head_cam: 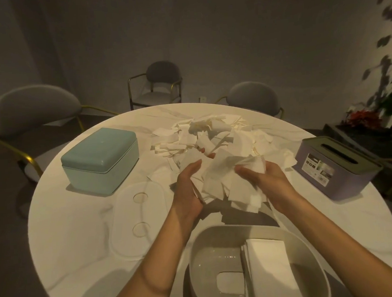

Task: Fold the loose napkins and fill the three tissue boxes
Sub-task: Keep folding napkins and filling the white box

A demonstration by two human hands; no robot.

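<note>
Centrally: fingers of left hand [188,188] curled up around the left side of a thick bundle of white paper napkins [227,181], fingertips buried in the sheets. Right hand [265,181] cupped against the bundle's right side, fingers bent over the top sheets, gripping. Bundle lifted off the round white marble-look table [79,226], edges ragged, corners splayed.

Just beyond the hands: large heap of loose white napkins [208,136], scattered across the far middle of the table, unfolded and overlapping.

Near edge, below the wrists: open white oval tissue box [252,267], a stack of folded white napkins [268,264] standing in its right half, left half bare. Left of it, flat on the table: white oval lid with two round recesses [137,217].

Far left: closed teal rectangular tissue box [100,159], lid on. Far right: lavender rectangular tissue box with grey slotted lid [338,168], printed label on its near side, touching the table's right edge.

Around the table: grey upholstered chairs with gold frames [34,111]. Right edge: leafy plant [391,65], blurred.
</note>
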